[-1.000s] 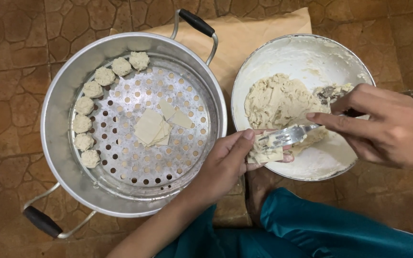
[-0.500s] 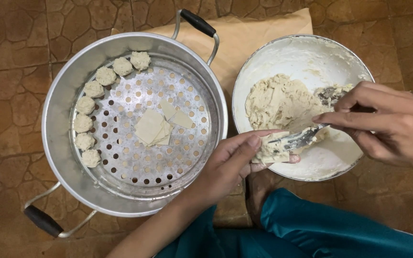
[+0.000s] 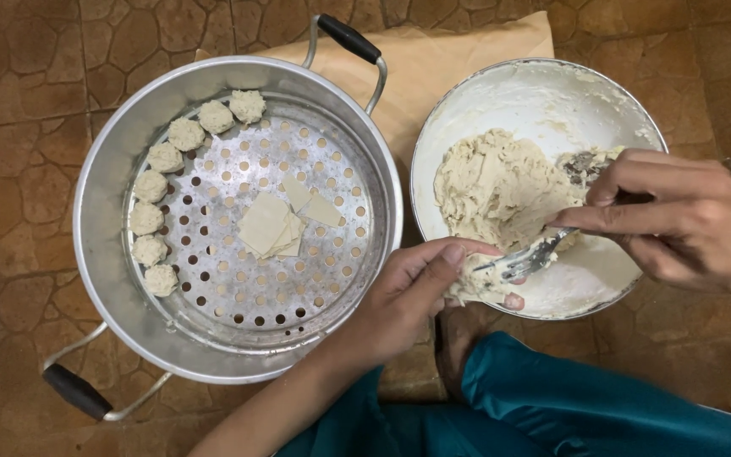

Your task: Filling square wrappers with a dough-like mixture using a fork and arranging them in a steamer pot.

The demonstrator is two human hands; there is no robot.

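Left hand (image 3: 416, 292), lower centre of the frame, is cupped at the near rim of the white bowl (image 3: 475, 93), thumb and fingers curled round a wrapper w/ a lump of filling (image 3: 477, 288) in it. Right hand (image 3: 687, 220), at the right edge, pinches the fork (image 3: 528, 256) handle btwn thumb and pressed-together fingers, tines resting on that lump. The rest of the filling (image 3: 497, 186) sits in a heap in the middle of the bowl.

How I'd do this bit well, imo: keep the cupped hand right against the bowl rim so anything that drops lands back in it, press the filling down w/ the flat of the tines rather than poking, and don't overload or the wrapper prob won't close.

Counts: 8 finished dumplings (image 3: 181, 134) in an arc along the upper-left edge of the perforated steamer tray (image 3: 239, 288), touching or nearly so. A small stack of square wrappers (image 3: 271, 224) mid-tray, approx 4–5, can't tell exactly since they overlap. 1 steamer pot (image 3: 103, 169) w/ 2 black-grip handles, 1 bowl, 1 fork. Tan paper (image 3: 467, 46) under the bowl, brown stone-pattern floor (image 3: 10, 101), teal cloth (image 3: 568, 406) at the bottom.
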